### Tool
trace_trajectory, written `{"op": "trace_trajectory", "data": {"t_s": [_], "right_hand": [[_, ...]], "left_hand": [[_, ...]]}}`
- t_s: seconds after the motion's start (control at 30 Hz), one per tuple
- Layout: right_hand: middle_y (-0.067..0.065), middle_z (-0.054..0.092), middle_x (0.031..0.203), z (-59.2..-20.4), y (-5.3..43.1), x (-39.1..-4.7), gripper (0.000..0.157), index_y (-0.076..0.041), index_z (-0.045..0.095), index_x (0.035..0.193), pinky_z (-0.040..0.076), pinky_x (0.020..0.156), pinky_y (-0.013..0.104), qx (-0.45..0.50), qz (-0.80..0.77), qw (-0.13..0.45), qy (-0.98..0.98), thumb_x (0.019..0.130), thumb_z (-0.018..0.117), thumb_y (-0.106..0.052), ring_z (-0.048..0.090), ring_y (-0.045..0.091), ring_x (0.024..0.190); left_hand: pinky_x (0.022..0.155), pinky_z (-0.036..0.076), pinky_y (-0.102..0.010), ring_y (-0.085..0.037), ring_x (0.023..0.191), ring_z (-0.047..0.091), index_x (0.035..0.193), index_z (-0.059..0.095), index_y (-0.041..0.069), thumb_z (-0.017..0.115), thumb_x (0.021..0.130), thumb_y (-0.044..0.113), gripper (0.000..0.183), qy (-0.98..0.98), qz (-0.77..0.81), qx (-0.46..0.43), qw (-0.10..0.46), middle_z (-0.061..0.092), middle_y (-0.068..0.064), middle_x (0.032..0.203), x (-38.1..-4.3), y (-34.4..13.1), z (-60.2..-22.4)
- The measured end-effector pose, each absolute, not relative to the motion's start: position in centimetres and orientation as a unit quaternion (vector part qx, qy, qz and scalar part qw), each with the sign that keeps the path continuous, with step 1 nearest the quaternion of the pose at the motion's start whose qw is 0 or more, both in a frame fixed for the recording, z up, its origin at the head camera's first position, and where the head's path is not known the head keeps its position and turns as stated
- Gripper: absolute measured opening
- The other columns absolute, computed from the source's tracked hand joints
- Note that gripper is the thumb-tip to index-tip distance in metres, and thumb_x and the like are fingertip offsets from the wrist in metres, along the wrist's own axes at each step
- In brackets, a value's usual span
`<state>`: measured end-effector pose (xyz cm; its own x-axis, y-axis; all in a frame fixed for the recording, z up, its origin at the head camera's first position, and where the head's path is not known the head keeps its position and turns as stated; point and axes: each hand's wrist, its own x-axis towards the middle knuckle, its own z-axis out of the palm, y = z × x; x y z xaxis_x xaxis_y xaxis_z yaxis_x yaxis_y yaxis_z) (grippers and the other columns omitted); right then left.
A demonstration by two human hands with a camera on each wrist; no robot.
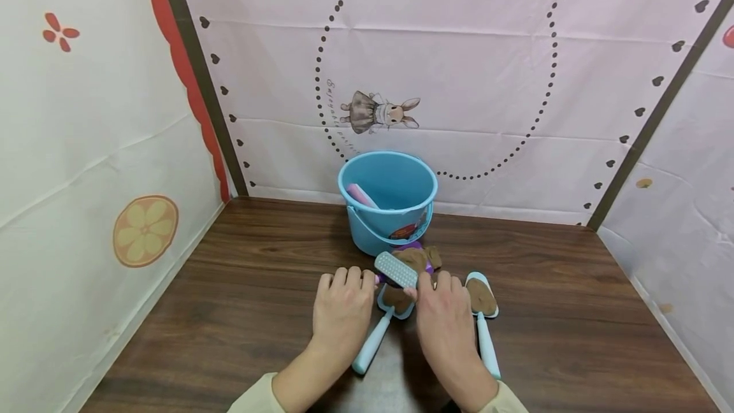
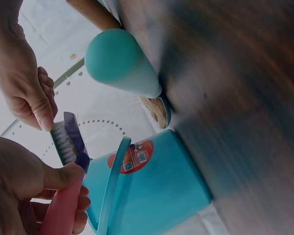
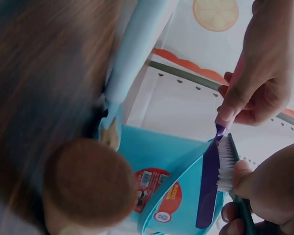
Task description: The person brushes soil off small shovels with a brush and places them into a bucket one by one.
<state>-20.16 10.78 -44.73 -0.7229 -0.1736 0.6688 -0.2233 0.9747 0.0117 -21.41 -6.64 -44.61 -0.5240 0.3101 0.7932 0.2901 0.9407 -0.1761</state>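
My left hand (image 1: 344,303) grips the pink handle of a toy spade (image 3: 209,186), whose purple blade shows nearly edge-on in both wrist views. In my right hand (image 1: 444,311) is a brush (image 1: 395,269), with its dotted grey-blue back upward in the head view. Its white bristles (image 3: 225,169) lie against the purple blade. Both hands are held above the table, in front of a blue bucket (image 1: 364,234). Below the brush lies a trowel (image 1: 373,344) with brown sand on its blade.
A second trowel (image 1: 487,349) with sand lies to the right. Brown sand (image 1: 414,260) and purple pieces sit before the bucket, which has a pink item (image 1: 361,195) inside. A blurred brown rounded end (image 3: 90,181) is close in the right wrist view. Patterned cloth walls (image 1: 470,81) enclose the table.
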Motion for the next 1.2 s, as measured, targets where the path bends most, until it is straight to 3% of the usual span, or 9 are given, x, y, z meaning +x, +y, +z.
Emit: {"op": "trace_trajectory", "data": {"t_s": [0.27,0.53,0.63,0.77,0.83,1.03,1.1,1.2], "right_hand": [[0.013,0.046,0.072,-44.5,11.4,-21.0,0.043,-0.002,0.063,0.099,0.034,0.054,0.037,0.092,0.044,0.346,-0.933,0.090,0.065,-0.045,0.047,0.030,0.063],[0.011,0.042,0.068,-43.9,12.0,-21.1,0.042,-0.003,0.059,0.092,0.037,0.054,0.037,0.083,0.043,0.312,-0.945,0.093,0.068,-0.043,0.047,0.029,0.059],[0.010,0.041,0.066,-43.5,11.5,-20.4,0.045,-0.003,0.057,0.087,0.037,0.051,0.038,0.103,0.058,0.326,-0.938,0.090,0.071,-0.046,0.047,0.030,0.057],[0.008,0.036,0.063,-43.4,10.6,-19.5,0.048,-0.007,0.050,0.078,0.033,0.049,0.036,0.122,0.062,0.345,-0.929,0.089,0.072,-0.048,0.042,0.027,0.053],[0.007,0.035,0.063,-43.5,10.4,-19.3,0.048,-0.007,0.050,0.079,0.032,0.049,0.035,0.122,0.060,0.349,-0.927,0.091,0.070,-0.048,0.041,0.026,0.053],[0.008,0.036,0.064,-43.8,10.9,-19.8,0.054,-0.006,0.054,0.082,0.032,0.050,0.035,0.111,0.057,0.371,-0.920,0.097,0.048,-0.057,0.040,0.026,0.053],[0.008,0.036,0.064,-43.9,11.1,-20.0,0.053,-0.006,0.057,0.085,0.032,0.050,0.035,0.109,0.057,0.375,-0.919,0.096,0.050,-0.057,0.040,0.026,0.053],[0.008,0.036,0.064,-44.0,11.3,-20.3,0.046,-0.005,0.060,0.089,0.032,0.051,0.035,0.109,0.057,0.374,-0.919,0.090,0.064,-0.051,0.040,0.026,0.052]], "left_hand": [[0.057,0.036,-0.036,-0.025,0.064,0.053,0.084,0.067,0.008,0.046,0.102,0.025,0.032,-0.870,0.002,-0.166,0.464,0.059,-0.008,0.073,-21.4,-6.7,-44.9],[0.056,0.035,-0.035,-0.024,0.062,0.052,0.078,0.063,0.007,0.031,0.111,0.021,0.048,-0.867,0.010,-0.163,0.470,0.055,-0.007,0.069,-21.5,-6.5,-45.1],[0.057,0.035,-0.035,-0.023,0.062,0.051,0.078,0.062,0.008,0.042,0.107,0.027,0.040,-0.870,0.020,-0.160,0.465,0.053,-0.007,0.069,-21.7,-6.6,-44.9],[0.059,0.037,-0.037,-0.024,0.063,0.051,0.079,0.063,0.007,0.055,0.093,0.038,0.035,-0.872,0.006,-0.164,0.462,0.053,-0.007,0.069,-21.8,-6.9,-44.5],[0.059,0.038,-0.037,-0.024,0.063,0.051,0.078,0.063,0.007,0.053,0.091,0.043,0.039,-0.871,-0.001,-0.167,0.462,0.053,-0.007,0.068,-21.9,-7.1,-44.3],[0.058,0.036,-0.037,-0.025,0.060,0.049,0.074,0.058,0.007,0.046,0.102,0.042,0.047,-0.865,-0.018,-0.172,0.470,0.049,-0.006,0.065,-21.9,-7.4,-44.3],[0.057,0.036,-0.037,-0.025,0.060,0.049,0.074,0.058,0.008,0.047,0.103,0.040,0.045,-0.868,-0.021,-0.171,0.466,0.049,-0.007,0.066,-21.9,-7.4,-44.4],[0.058,0.035,-0.036,-0.024,0.061,0.050,0.078,0.060,0.008,0.049,0.102,0.039,0.041,-0.875,-0.020,-0.169,0.454,0.051,-0.007,0.068,-21.8,-7.4,-44.5]]}}
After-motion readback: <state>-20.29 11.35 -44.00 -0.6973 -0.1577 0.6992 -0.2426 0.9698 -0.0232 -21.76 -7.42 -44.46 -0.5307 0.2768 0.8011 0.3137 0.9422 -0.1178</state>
